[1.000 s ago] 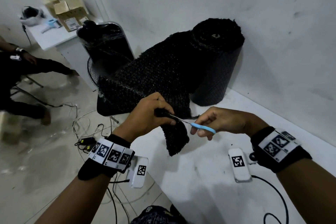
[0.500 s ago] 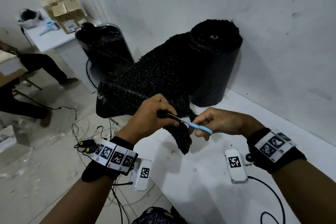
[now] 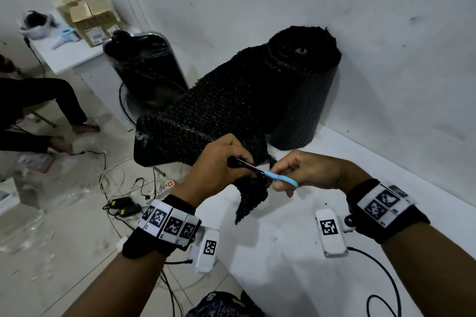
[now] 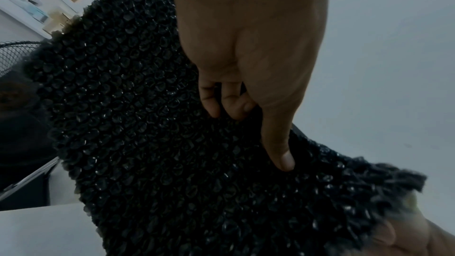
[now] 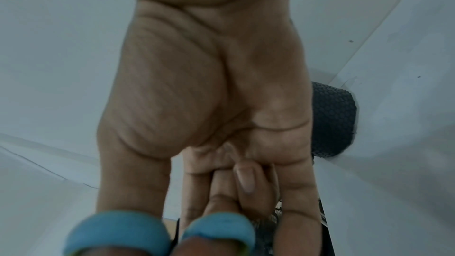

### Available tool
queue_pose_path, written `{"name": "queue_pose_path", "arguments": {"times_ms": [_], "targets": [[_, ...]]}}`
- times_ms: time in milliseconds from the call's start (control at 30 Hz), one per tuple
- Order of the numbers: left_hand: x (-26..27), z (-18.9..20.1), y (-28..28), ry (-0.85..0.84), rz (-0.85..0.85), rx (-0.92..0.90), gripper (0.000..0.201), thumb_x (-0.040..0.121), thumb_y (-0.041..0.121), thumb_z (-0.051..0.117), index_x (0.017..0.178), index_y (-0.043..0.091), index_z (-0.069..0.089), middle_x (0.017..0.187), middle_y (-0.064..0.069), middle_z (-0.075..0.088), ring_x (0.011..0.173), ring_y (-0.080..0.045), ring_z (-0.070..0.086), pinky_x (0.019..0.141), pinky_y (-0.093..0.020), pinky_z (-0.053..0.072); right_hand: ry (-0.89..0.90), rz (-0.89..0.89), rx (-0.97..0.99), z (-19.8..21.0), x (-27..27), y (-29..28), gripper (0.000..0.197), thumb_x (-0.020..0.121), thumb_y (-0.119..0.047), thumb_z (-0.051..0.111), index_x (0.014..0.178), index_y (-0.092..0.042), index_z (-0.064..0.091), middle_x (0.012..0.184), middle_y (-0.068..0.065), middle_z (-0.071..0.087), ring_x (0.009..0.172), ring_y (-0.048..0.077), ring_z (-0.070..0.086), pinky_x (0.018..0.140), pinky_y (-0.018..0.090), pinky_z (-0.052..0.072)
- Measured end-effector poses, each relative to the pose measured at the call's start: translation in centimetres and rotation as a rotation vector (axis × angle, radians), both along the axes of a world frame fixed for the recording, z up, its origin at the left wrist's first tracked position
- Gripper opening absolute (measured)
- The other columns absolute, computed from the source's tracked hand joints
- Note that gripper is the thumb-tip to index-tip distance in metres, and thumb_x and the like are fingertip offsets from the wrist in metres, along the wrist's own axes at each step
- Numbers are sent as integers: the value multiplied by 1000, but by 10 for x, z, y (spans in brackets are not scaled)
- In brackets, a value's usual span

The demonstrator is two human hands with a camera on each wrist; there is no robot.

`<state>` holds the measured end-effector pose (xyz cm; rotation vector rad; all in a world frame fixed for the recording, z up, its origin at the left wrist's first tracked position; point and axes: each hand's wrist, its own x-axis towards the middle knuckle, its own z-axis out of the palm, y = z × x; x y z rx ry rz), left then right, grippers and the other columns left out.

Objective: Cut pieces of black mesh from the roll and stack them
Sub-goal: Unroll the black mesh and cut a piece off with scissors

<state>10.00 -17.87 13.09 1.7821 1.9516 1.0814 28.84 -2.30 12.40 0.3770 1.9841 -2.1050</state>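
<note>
Black mesh (image 3: 226, 110) trails from the roll (image 3: 304, 80) toward us; our left hand (image 3: 219, 162) pinches its edge, and our right hand (image 3: 306, 172) grips blue-handled scissors (image 3: 278, 179) just beside it.

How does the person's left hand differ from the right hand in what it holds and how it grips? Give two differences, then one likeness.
The left hand pinches the black mesh, thumb on top; the right hand holds the blue-handled scissors. The left hand's fingers curl under the fabric; the right hand's fingers sit through the handle loops. Both meet at the cut and wear marker wristbands.
</note>
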Motion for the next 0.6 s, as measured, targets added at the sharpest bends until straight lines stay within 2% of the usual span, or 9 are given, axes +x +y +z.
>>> {"name": "queue_pose_path", "arguments": {"times_ms": [133, 200, 300, 400, 500, 600], "targets": [[-6, 5, -5, -40, -2, -37, 36, 64, 26, 92, 96, 19, 77, 95, 8, 60, 85, -8, 60, 71, -21, 53, -6, -11, 0, -1, 7, 3, 15, 82, -14, 71, 94, -20, 79, 78, 0, 66, 70, 13, 57, 70, 25, 54], [-10, 7, -8, -29, -15, -51, 39, 66, 30, 90, 101, 19, 77, 102, 7, 61, 91, -7, 62, 76, -18, 52, -18, 4, 20, 0, 11, 6, 19, 82, -14, 71, 100, -15, 78, 80, 1, 64, 72, 15, 56, 71, 25, 53], [-14, 12, -10, -62, -5, -91, 31, 71, 22, 89, 99, 16, 77, 103, 6, 62, 81, 0, 62, 65, -7, 47, -30, 29, 59, 2, 13, 7, 28, 83, -16, 72, 108, -6, 75, 82, 3, 62, 75, 21, 54, 72, 26, 53], [-12, 17, -11, -97, -33, -120, 20, 74, 11, 87, 92, 10, 78, 95, 1, 64, 69, 4, 62, 58, -5, 45, -32, 28, 51, 4, 12, 7, 34, 81, -24, 75, 109, -6, 74, 82, 6, 59, 78, 26, 51, 73, 29, 53], [-7, 16, -11, -81, -32, -116, 15, 75, 12, 86, 89, 13, 78, 91, 4, 65, 68, 1, 61, 57, -8, 45, -38, 31, 48, 9, 9, 5, 39, 75, -33, 77, 106, -10, 76, 86, 8, 59, 73, 17, 56, 71, 25, 52], [-7, 14, -10, -72, -20, -108, 15, 74, 14, 87, 87, 16, 78, 89, 5, 65, 68, 1, 60, 58, -7, 43, -41, 42, 78, 12, 6, 3, 29, 79, -24, 75, 105, -11, 75, 84, -2, 66, 69, 8, 59, 69, 22, 51]]}}
